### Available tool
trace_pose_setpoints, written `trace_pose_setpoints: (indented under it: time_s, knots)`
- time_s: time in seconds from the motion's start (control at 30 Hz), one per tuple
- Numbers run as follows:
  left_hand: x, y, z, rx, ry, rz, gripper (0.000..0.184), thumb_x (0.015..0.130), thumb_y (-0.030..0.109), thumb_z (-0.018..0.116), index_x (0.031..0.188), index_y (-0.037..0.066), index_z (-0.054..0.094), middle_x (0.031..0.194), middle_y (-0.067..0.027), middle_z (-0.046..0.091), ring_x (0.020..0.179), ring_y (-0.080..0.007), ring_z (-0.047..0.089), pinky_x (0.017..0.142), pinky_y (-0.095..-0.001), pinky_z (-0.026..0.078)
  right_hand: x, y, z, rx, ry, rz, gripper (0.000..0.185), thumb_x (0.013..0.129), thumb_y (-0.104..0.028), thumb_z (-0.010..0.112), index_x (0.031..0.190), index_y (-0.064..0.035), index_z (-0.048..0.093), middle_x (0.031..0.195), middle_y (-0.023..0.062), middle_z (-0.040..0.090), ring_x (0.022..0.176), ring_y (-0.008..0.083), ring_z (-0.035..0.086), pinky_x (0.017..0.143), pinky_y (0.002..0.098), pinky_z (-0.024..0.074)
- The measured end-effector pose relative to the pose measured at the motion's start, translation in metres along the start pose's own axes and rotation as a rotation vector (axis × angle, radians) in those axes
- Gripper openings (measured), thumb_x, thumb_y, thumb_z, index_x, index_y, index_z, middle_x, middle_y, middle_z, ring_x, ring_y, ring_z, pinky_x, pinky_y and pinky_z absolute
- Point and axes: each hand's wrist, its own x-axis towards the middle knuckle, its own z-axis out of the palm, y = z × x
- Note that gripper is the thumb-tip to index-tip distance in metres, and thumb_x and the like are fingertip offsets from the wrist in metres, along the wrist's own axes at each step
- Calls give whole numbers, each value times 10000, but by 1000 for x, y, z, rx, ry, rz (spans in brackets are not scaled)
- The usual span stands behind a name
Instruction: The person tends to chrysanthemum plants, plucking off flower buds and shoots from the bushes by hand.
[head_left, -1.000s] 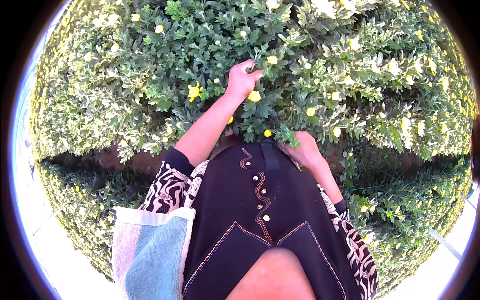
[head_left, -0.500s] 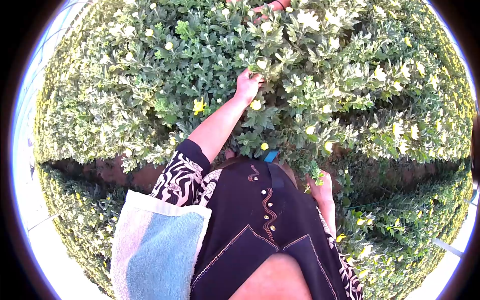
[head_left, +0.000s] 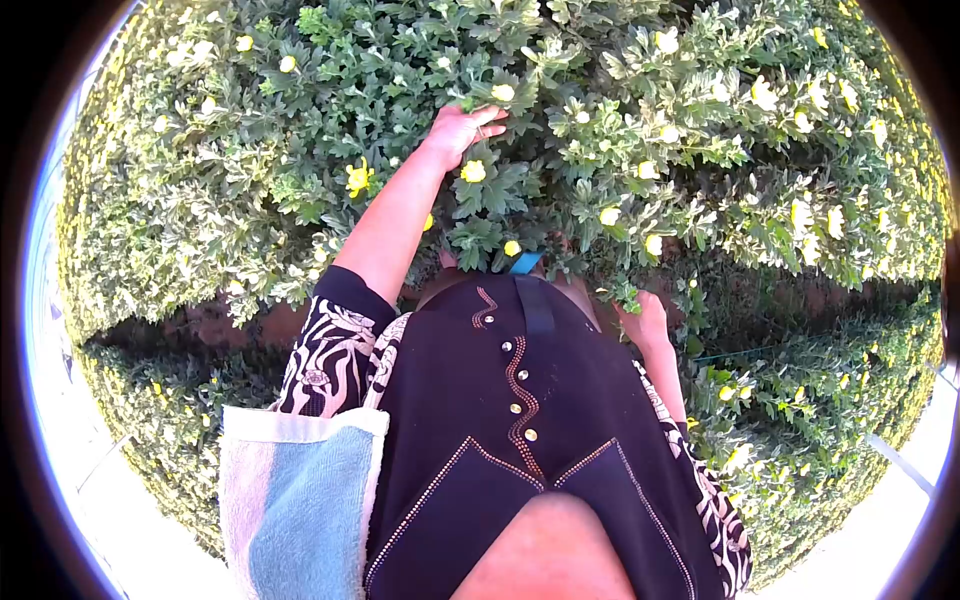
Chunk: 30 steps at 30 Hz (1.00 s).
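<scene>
My left hand (head_left: 465,132) reaches into the chrysanthemum plants, its fingers stretched out and apart beside a pale yellow flower (head_left: 502,92). Leaves partly cover the fingertips. Just below that hand is another yellow flower (head_left: 474,171); a brighter, fuller bloom (head_left: 359,178) stands to its left. Low at the right, near my waist, my right hand (head_left: 646,322) is closed around a small leafy sprig (head_left: 630,303). Only the sprig's green top shows beyond the fingers.
Dense flowering foliage (head_left: 200,200) spreads across the front and both sides. A dark soil furrow (head_left: 225,325) runs between rows. A pink and blue towel (head_left: 305,500) hangs at my left side, and a blue strap (head_left: 525,263) shows at my waist.
My left hand's fingers have spread from a tighter grip near the flower. My right hand still holds the sprig. The view has shifted, and another person's hand at the top has left it.
</scene>
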Motion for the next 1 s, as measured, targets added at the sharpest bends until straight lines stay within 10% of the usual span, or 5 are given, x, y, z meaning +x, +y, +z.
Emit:
trace_pose_setpoints:
  time_s: [0.27,0.6,0.83,0.9,1.0]
  knots:
    - [4,-19,5,79,108,77,302,828,-146,551,1106,-37,596,1065,-150,662,922,-252,672,809,-391,580,0,20,12,-7,-81,80,256,800,-247,664,933,-29,677,917,209,664,933,382,635,809,466,515]
    - [16,-22,-9,-122,200,-188,109,887,52,534,927,-16,609,806,-149,672,527,-257,616,470,-351,493,-5,11,15,-9,-125,-86,456,782,-170,669,1203,-53,540,1101,196,614,991,369,630,858,454,512]
    - [-51,43,25,356,282,46,146,987,148,480,1081,37,497,964,-156,690,812,-247,711,674,-328,512,17,-42,1,499,-98,-246,359,807,-93,613,1164,-54,606,1070,192,634,951,340,643,835,423,518]
    - [-80,41,15,264,262,193,130,981,145,495,1059,42,512,963,-149,687,834,-259,706,691,-324,515,40,-59,6,630,226,-528,340,814,-57,581,1153,-43,610,1073,199,636,955,333,637,809,402,527]
    - [-144,37,-1,126,266,343,121,981,124,493,1062,36,517,970,-151,667,842,-272,698,714,-312,513,87,-66,17,627,298,-285,303,891,-105,530,1181,-33,582,1028,156,662,944,264,645,797,369,509]
